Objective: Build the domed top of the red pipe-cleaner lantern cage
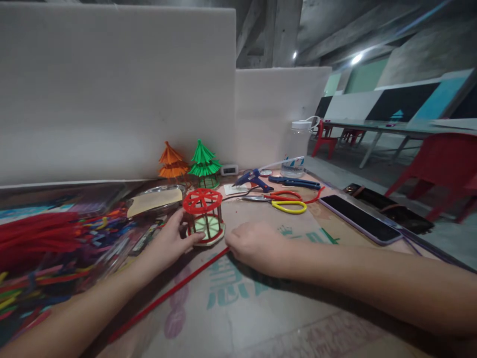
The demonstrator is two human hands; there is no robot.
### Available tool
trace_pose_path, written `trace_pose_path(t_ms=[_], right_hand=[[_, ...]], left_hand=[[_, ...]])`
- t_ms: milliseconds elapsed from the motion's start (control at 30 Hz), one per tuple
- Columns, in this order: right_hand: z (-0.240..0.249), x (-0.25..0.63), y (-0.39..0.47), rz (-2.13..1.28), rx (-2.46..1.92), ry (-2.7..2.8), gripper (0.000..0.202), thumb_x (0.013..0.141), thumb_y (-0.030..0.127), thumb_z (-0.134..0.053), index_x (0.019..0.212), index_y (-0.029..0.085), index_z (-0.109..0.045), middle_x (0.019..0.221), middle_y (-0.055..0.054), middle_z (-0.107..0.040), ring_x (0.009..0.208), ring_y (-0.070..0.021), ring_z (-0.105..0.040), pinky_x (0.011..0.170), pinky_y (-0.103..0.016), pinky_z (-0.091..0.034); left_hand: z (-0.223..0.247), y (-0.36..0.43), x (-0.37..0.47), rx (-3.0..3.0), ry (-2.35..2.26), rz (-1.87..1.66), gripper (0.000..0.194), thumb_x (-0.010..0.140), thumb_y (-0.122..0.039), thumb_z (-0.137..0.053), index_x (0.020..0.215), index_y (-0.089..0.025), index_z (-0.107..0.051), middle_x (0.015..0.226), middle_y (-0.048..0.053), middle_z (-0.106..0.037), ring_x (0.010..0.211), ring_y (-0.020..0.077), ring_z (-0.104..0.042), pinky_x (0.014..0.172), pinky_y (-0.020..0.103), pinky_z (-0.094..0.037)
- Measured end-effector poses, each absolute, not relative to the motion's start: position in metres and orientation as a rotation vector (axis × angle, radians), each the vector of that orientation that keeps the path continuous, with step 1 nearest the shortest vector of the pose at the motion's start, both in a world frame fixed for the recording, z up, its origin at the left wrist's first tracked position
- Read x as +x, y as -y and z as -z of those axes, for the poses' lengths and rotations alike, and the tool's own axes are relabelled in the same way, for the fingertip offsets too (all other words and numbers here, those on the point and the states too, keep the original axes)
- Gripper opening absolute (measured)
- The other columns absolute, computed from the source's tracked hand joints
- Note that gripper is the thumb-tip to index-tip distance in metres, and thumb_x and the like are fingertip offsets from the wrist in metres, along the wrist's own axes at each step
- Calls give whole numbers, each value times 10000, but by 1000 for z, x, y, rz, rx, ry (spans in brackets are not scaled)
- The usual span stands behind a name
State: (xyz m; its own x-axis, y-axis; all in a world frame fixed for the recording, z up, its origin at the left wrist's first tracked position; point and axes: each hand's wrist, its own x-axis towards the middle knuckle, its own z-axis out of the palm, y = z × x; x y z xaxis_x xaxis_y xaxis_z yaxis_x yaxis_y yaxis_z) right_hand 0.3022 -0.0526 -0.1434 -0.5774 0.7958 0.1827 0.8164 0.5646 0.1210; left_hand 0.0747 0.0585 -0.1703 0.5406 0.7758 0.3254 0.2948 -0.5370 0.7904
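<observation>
Miniature pavilion frame [207,224] upright, long axis vertical, red spoked ring on top, pale base below; sits just right of left hand [172,242], which grips its near-left side, thumb over the base edge. Red pipe cleaner [186,281] runs slantwise: one end low left toward the wearer, the other up and right, at the curled fingertips of right hand [257,246], closed in a pinch on it. Frame lies left of right hand, close by; pipe cleaner extends leftward from it.
</observation>
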Motion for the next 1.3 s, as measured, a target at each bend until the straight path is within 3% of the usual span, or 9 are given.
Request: trace_pose_path(t_ms=[200, 433, 633, 733, 867, 933, 1067, 1200, 1300], right_hand=[[138, 293, 36, 272, -1403, 2578, 265, 978, 233, -461, 957, 128, -704, 835, -135, -745, 747, -255, -676, 667, -356, -474], [137, 367, 10, -449, -1349, 2294, 506, 995, 387, -522, 1454, 175, -537, 1569, -152, -479, 1442, -263, -449, 1183, -470, -336], [129, 385, 57, -1733, -876, 2054, 728, 965, 731, -372, 812, 127, -750, 867, -157, -792, 910, -264, -759, 1006, -463, -522], [128, 381, 65, -1367, -1065, 1852, 583, 972, 662, -467, 1076, 160, -745, 1181, -164, -758, 1119, -255, -713, 1068, -446, -486], [132, 362, 61, -829, -1202, 2216, 562, 973, 505, -574, 1448, 206, -561, 1629, -139, -379, 1527, -251, -315, 1259, -477, -201], [133, 353, 65, -1002, -1021, 2399, 536, 945, 501, -621, 1373, 177, -629, 1556, -152, -492, 1512, -265, -346, 1264, -476, -180], [129, 350, 83, -1618, -742, 2083, 605, 1040, 592, -341, 1153, 147, -734, 1159, -158, -766, 1160, -245, -700, 1098, -453, -461], [125, 339, 97, -1163, -911, 2227, 475, 965, 456, -604, 1338, 164, -648, 1569, -177, -466, 1511, -265, -346, 1238, -464, -240], [125, 324, 106, -1584, -622, 2341, 499, 973, 570, -531, 1089, 134, -744, 1265, -186, -716, 1324, -274, -590, 1106, -393, -449]], left_hand=[[168, -57, 74, 2140, -955, -1096, 572, 803, -446, -724, 1291, -211, -541, 1387, 124, -593, 1287, 317, -582, 1095, 502, -480], [185, -60, 75, 2280, -1017, -1111, 629, 815, -498, -723, 1333, -201, -528, 1357, 141, -584, 1284, 335, -555, 1085, 512, -467], [181, -58, 77, 2251, -983, -1069, 593, 833, -488, -700, 1318, -195, -526, 1351, 143, -592, 1256, 318, -584, 1075, 503, -484], [179, -55, 79, 2247, -977, -1061, 581, 839, -501, -690, 1306, -193, -534, 1342, 138, -602, 1249, 318, -597, 1071, 509, -493], [181, -56, 79, 2292, -975, -1060, 579, 841, -502, -693, 1305, -194, -536, 1349, 139, -602, 1267, 321, -581, 1097, 525, -465], [181, -57, 78, 2320, -988, -1040, 565, 849, -507, -684, 1299, -196, -540, 1333, 136, -608, 1252, 316, -587, 1101, 524, -458], [179, -56, 78, 2340, -975, -1009, 577, 859, -517, -665, 1324, -205, -525, 1307, 128, -623, 1217, 311, -610, 1079, 509, -478], [180, -57, 77, 2344, -990, -1011, 585, 852, -534, -666, 1305, -184, -547, 1287, 137, -634, 1194, 319, -617, 1062, 511, -484], [184, -60, 76, 2347, -982, -994, 595, 852, -538, -670, 1308, -178, -546, 1293, 143, -631, 1187, 319, -620, 1063, 511, -480]])
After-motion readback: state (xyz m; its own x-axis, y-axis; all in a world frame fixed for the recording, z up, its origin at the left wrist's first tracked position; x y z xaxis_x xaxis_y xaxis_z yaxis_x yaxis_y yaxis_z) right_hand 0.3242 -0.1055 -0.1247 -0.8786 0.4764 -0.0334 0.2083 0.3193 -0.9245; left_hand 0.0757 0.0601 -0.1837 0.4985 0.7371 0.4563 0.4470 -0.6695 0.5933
